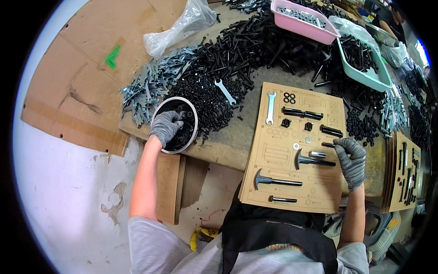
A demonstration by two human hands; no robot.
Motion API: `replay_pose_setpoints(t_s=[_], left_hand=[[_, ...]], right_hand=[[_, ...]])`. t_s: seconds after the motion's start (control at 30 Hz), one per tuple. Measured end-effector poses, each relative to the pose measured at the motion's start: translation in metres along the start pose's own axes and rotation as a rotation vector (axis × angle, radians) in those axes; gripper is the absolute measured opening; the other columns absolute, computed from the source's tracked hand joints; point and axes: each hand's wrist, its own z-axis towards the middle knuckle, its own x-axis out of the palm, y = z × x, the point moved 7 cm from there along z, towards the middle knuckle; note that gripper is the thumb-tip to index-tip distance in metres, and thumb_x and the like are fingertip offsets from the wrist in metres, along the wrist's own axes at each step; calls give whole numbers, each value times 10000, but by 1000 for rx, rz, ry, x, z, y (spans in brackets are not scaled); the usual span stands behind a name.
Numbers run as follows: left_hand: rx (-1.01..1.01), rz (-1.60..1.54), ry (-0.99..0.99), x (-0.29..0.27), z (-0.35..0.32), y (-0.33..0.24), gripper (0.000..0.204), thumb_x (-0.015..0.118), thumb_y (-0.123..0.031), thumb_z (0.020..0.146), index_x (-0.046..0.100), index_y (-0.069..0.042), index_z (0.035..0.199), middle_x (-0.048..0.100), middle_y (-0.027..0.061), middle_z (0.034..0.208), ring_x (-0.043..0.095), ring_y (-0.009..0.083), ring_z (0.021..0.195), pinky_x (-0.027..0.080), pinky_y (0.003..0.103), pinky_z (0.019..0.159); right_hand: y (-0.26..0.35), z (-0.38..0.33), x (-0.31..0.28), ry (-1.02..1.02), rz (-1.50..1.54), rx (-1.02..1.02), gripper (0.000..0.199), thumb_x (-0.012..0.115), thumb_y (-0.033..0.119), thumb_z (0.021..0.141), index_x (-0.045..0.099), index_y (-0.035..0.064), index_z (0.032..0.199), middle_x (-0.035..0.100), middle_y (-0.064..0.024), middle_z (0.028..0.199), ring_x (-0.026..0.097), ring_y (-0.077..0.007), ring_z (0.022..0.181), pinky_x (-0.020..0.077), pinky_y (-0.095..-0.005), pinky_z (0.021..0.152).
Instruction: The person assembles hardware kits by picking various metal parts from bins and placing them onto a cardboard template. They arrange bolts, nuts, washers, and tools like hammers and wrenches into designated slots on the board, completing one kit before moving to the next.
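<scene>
My left hand (166, 126), in a grey knitted glove, reaches into a round white-rimmed bucket (195, 119) of small black parts. Its fingers are curled; what they hold, if anything, I cannot make out. My right hand (352, 163), gloved alike, pinches the end of a short black bolt (327, 144) over the printed cardboard sheet (255, 150). On this sheet lie an open-ended wrench (271, 108), black rings (289, 97), black rods (303, 113), washers (296, 146), a silver sleeve (317, 154), two black hooked pieces (278, 181) and a bolt (283, 199).
Heaped black bolts (228, 59) and silver flat pieces (150, 84) cover the bench. A loose wrench (225, 92) lies on the heap. Behind stand a pink tray (305, 26) and a mint-green tray (365, 78). More filled cardboard sheets (402, 178) stand at right.
</scene>
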Motion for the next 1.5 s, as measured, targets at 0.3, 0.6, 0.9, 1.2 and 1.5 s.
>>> replay_pose_setpoints(t_s=[0.3, 0.6, 0.9, 1.2, 1.5], left_hand=[[-292, -732, 86, -1, -4, 26, 133, 685, -75, 828, 689, -14, 946, 669, 50, 733, 597, 101, 583, 518, 229, 533], [-272, -886, -31, -19, -19, 14, 145, 674, -51, 838, 671, -24, 981, 656, 38, 780, 588, 86, 608, 501, 215, 537], [240, -969, -87, -11, -88, -218, 99, 663, -37, 843, 671, -6, 936, 677, 52, 835, 629, 109, 757, 521, 263, 729], [188, -651, -271, -16, -67, -147, 151, 693, -78, 817, 688, -18, 955, 689, 85, 892, 625, 162, 821, 496, 291, 789], [138, -6, -512, -29, -29, -43, 286, 665, -65, 806, 653, -50, 1091, 619, 151, 1188, 575, 284, 1105, 436, 381, 975]], right_hand=[[-9, -5, -8, -20, 41, -21, 121, 660, 32, 835, 711, 4, 941, 651, -78, 784, 577, -121, 667, 465, -254, 617], [22, 6, 5, 18, 68, 38, 126, 652, 73, 841, 708, 3, 930, 664, -84, 797, 628, -141, 731, 498, -264, 658], [99, 22, 164, 528, 1067, 343, 409, 688, 158, 869, 582, -6, 1228, 678, -90, 986, 625, -98, 839, 538, -233, 704], [22, 13, 93, 391, 498, 379, 175, 676, 114, 836, 695, -5, 962, 692, -101, 760, 643, -128, 660, 535, -267, 616], [-16, 39, 82, 346, -239, 187, 181, 705, 205, 793, 691, 50, 885, 692, -127, 792, 669, -267, 718, 527, -357, 679]])
